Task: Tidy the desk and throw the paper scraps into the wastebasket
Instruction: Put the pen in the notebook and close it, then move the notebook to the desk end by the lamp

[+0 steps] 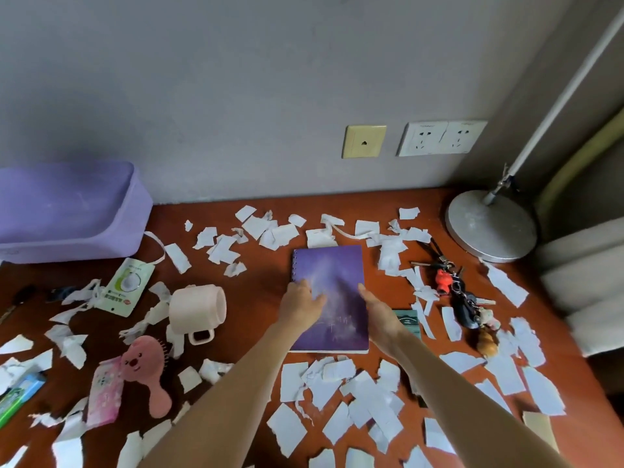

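Notebook (332,282) at frame centre, long axis pointing away from me | my left hand (300,304) and right hand (380,315) apart, fingers straight on its side edges | paper scraps (358,396) all around; purple bin (67,211) upper left

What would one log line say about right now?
left hand: touches left side of purple notebook | right hand: at its right edge | paper scraps: strewn over desk

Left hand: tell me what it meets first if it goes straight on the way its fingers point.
The left hand rests on the purple notebook; past its far edge, probably the paper scraps there.
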A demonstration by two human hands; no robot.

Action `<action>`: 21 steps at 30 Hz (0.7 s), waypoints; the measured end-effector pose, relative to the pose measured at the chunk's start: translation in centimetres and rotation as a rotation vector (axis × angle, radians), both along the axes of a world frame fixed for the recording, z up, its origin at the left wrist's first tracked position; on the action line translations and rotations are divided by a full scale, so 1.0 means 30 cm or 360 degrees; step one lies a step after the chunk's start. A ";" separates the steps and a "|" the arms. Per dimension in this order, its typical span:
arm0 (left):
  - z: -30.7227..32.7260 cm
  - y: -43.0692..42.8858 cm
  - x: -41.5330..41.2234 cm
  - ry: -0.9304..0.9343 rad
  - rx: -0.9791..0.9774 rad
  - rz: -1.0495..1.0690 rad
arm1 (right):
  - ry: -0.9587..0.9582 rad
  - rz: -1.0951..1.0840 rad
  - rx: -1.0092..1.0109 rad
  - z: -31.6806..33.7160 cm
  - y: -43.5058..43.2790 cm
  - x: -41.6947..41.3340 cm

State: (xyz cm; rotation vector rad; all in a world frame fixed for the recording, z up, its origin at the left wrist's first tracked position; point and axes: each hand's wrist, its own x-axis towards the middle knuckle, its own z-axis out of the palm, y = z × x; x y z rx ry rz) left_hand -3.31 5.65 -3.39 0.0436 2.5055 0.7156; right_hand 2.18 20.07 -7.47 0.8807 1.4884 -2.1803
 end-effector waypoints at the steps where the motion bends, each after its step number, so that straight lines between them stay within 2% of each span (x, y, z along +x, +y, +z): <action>1: -0.018 -0.013 0.000 -0.0024 -0.0031 0.0083 | -0.0024 0.0114 0.0194 0.002 0.001 0.005; 3: -0.046 -0.044 0.005 -0.0110 -0.0031 0.0254 | -0.0158 0.0321 0.0648 -0.005 0.003 -0.002; 6: -0.071 -0.082 0.005 -0.0212 0.0048 0.0399 | -0.0239 0.0415 0.0904 -0.022 -0.004 -0.037; 14: -0.155 -0.170 -0.043 -0.0398 0.0465 0.0952 | -0.0196 0.0513 0.0939 -0.041 -0.082 -0.119; 21: -0.156 -0.206 -0.011 -0.0372 0.0705 0.1183 | -0.0202 0.0565 0.0881 -0.062 -0.127 -0.100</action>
